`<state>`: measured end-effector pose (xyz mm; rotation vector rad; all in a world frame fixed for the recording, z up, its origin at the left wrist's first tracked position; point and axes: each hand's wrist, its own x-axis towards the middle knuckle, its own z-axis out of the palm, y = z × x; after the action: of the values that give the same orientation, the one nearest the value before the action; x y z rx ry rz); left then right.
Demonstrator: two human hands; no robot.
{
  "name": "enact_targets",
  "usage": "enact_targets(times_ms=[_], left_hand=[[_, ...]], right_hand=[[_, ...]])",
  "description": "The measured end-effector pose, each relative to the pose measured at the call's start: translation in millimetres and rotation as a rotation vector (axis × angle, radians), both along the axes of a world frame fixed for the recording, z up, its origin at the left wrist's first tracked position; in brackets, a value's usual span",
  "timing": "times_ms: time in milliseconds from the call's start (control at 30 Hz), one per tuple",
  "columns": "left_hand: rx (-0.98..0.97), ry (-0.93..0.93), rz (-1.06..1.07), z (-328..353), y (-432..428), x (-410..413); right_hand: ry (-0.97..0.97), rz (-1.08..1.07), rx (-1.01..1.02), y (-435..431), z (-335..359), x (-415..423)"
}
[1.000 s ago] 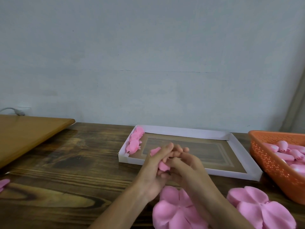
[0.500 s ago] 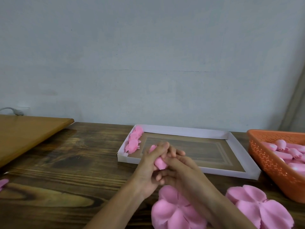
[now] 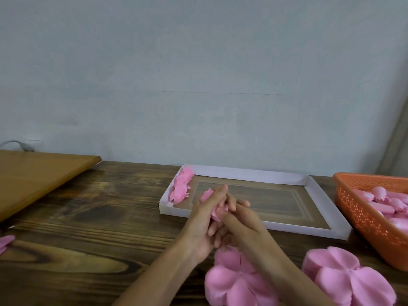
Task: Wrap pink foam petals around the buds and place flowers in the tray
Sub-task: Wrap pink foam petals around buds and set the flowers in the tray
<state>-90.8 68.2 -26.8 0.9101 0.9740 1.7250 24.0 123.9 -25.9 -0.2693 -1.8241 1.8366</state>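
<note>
- While both hands are meeting just in front of the tray (image 3: pixel 287 229), the left hand (image 3: pixel 199 224) is cupping a half-wrapped flower (image 3: pixel 215 212), its fingers (image 3: pixel 217 192) closing round the pink foam so the petal is hugging the bud inside.
- Pressing in from the other side, the right hand (image 3: pixel 245 224) is pinching the same flower, its fingers (image 3: pixel 240 204) curling shut on the foam, probably to keep the wrap from springing open.
- Only a pink tip is peeking out above the left hand; the bud itself is hidden, so how tight the wrap is I can't tell.
- Finished flowers (image 3: pixel 181 187) are lining up along the tray's left wall, leaving most of the tray floor free, a tidy row that looks meant to fill across.
- Flat petal stacks (image 3: pixel 231 281) are sitting on the table (image 3: pixel 88 217) right under the wrists, with another pile (image 3: pixel 344 281) just beside, handy for the next grab.
- Off to the right, an orange basket (image 3: pixel 364 215) is holding spare buds (image 3: pixel 379 192) within easy reach.
- Judging by this, the wrapping step is in hand and the placing is not yet done.
</note>
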Motion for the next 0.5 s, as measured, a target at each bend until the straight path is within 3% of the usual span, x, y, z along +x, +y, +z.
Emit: enact_targets(times_ms=[67, 167, 233, 300, 367, 500], left_hand=[[0.02, -0.04, 0.022, 0, 1, -1], [0.085, -0.14, 0.101, -3, 5, -1], [0.099, -0.125, 0.251, -5, 9, -4], [0.054, 0.024, 0.38, -8, 12, -8], [0.02, 0.189, 0.42, -11, 12, -9], [-0.009, 0.2, 0.42, -13, 12, -7]], right_hand=[[-0.05, -0.041, 0.103, 0, 0, 2], [-0.165, -0.343, 0.691, 5, 0, 11], [-0.096, -0.542, 0.918, 8, 3, 17], [0.024, -0.69, 0.931, 11, 7, 19], [0.086, -0.709, 0.93, 15, 8, 18], [0.092, -0.45, 0.927, 23, 10, 18]])
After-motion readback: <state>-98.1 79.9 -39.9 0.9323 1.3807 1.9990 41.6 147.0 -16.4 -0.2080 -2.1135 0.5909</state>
